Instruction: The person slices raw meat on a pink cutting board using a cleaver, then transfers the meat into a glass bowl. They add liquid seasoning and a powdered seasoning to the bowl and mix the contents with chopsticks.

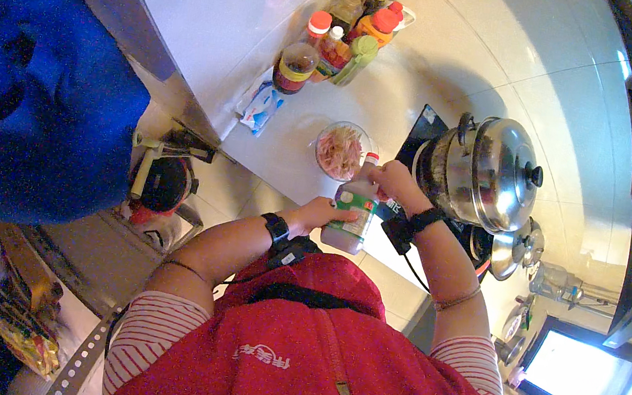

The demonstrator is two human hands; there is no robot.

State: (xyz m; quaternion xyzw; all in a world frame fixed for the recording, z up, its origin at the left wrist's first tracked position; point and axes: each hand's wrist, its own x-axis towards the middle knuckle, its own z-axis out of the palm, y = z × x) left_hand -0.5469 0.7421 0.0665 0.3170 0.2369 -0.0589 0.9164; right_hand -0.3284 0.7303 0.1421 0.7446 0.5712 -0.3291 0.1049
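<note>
A translucent plastic bottle with a red cap and a green label is held in front of my body, just over the counter's near edge. My left hand wraps its labelled side, thumb across the front. Higher up, my right hand grips the bottle beside its neck; what the fingers close on is partly hidden. The red cap sits on the bottle's mouth. Just beyond the bottle, a clear glass bowl stands on the white counter. Pale pink shreds that look like raw meat fill it.
A steel pot with a lid stands on a black cooktop to the right. Seasoning bottles and a jar with dark red contents line the back wall. A blue-and-white packet lies left. Blue fabric hangs far left.
</note>
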